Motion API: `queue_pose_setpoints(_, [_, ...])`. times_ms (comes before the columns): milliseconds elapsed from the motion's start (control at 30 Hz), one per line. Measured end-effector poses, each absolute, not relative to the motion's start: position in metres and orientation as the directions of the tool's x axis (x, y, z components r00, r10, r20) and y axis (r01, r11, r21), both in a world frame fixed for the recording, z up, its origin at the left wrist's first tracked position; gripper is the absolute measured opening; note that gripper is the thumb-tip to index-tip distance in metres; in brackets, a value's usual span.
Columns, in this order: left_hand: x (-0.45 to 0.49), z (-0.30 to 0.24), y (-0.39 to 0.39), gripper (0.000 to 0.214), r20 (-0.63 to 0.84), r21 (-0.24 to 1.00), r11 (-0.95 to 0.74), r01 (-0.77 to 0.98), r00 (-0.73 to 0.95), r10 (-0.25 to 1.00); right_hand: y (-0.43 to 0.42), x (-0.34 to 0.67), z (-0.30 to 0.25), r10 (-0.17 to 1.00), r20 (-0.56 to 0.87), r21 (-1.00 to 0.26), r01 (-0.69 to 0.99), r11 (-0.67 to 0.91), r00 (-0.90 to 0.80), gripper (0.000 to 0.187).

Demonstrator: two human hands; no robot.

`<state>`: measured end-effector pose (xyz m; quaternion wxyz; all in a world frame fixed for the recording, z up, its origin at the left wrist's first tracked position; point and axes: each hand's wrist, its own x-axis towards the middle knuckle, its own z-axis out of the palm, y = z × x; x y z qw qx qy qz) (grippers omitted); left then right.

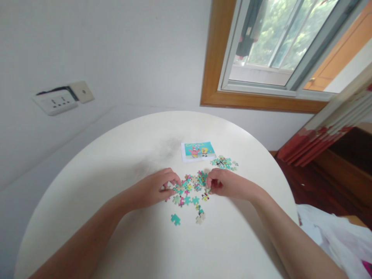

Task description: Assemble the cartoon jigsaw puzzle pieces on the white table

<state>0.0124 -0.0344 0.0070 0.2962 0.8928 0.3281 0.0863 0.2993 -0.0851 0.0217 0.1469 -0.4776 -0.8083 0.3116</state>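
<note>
A loose heap of jigsaw puzzle pieces [189, 186] in teal, pink, yellow and cream lies between my two hands on the white round table [162, 248]. At the heap's left edge is my left hand [162, 185], its thumb and index finger apart with pieces by their tips. My right hand [221, 182] is closed at the right side, a pale puzzle piece [207, 190] pinched in its fingertips. A single teal piece [175, 219] lies nearer to me, as does a cream piece [199, 219].
Behind the heap lies a picture card [199, 150] with two cartoon figures. A second pile of pieces [223, 162] is to its right. The wall with a socket [58, 101] and the wood-framed window [212, 69] stand beyond the table. White plastic bags [328, 236] are at the right.
</note>
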Motion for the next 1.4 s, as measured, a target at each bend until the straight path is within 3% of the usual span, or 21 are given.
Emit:
queue_pose_setpoints(133, [0.012, 0.005, -0.033, 0.026, -0.037, 0.585, -0.611, 0.534, 0.770, 0.637, -0.083, 0.301, 0.018, 0.874, -0.121, -0.742, 0.628, 0.236, -0.472, 0.010])
queue_pose_setpoints(233, [0.011, 0.005, -0.033, 0.025, -0.026, 0.578, -0.621, 0.530, 0.772, 0.635, -0.077, 0.312, 0.019, 0.921, -0.066, -0.759, 0.618, 0.203, -0.384, 0.014])
queue_pose_setpoints(367, [0.010, 0.007, -0.034, 0.025, -0.035, 0.586, -0.611, 0.533, 0.770, 0.637, -0.065, 0.337, 0.022, 0.983, 0.097, -0.720, 0.670, 0.179, -0.159, 0.013])
queue_pose_setpoints(533, [0.012, 0.006, -0.033, 0.024, -0.045, 0.599, -0.600, 0.530, 0.770, 0.636, -0.049, 0.354, 0.013, 0.987, 0.129, -0.615, 0.789, 0.002, 0.098, 0.016])
queue_pose_setpoints(767, [0.010, 0.003, -0.031, 0.025, -0.049, 0.592, -0.606, 0.531, 0.775, 0.631, -0.033, 0.353, -0.006, 0.957, 0.270, -0.430, 0.903, 0.018, 0.110, 0.017])
queue_pose_setpoints(900, [0.011, 0.003, -0.031, 0.025, -0.041, 0.579, -0.615, 0.536, 0.772, 0.635, -0.037, 0.355, 0.000, 0.946, 0.306, -0.443, 0.896, 0.039, 0.110, 0.022])
queue_pose_setpoints(1033, [0.013, 0.007, -0.033, 0.024, -0.056, 0.579, -0.608, 0.543, 0.771, 0.635, -0.053, 0.344, 0.018, 0.952, 0.305, -0.559, 0.814, 0.159, 0.024, 0.023])
queue_pose_setpoints(1133, [0.014, 0.010, -0.034, 0.024, -0.056, 0.577, -0.607, 0.546, 0.768, 0.638, -0.069, 0.327, 0.032, 0.945, 0.161, -0.677, 0.665, 0.316, -0.284, 0.021])
queue_pose_setpoints(1200, [0.014, 0.010, -0.034, 0.024, -0.056, 0.577, -0.607, 0.547, 0.768, 0.638, -0.079, 0.315, 0.037, 0.834, -0.037, -0.761, 0.557, 0.334, -0.551, 0.020])
queue_pose_setpoints(1267, [0.014, 0.010, -0.034, 0.025, -0.053, 0.578, -0.606, 0.547, 0.766, 0.641, -0.087, 0.305, 0.039, 0.693, -0.164, -0.809, 0.498, 0.313, -0.702, 0.023])
queue_pose_setpoints(1400, [0.014, 0.009, -0.035, 0.025, -0.050, 0.587, -0.599, 0.545, 0.762, 0.645, -0.095, 0.291, 0.038, 0.613, -0.178, -0.795, 0.479, 0.371, -0.770, 0.026])
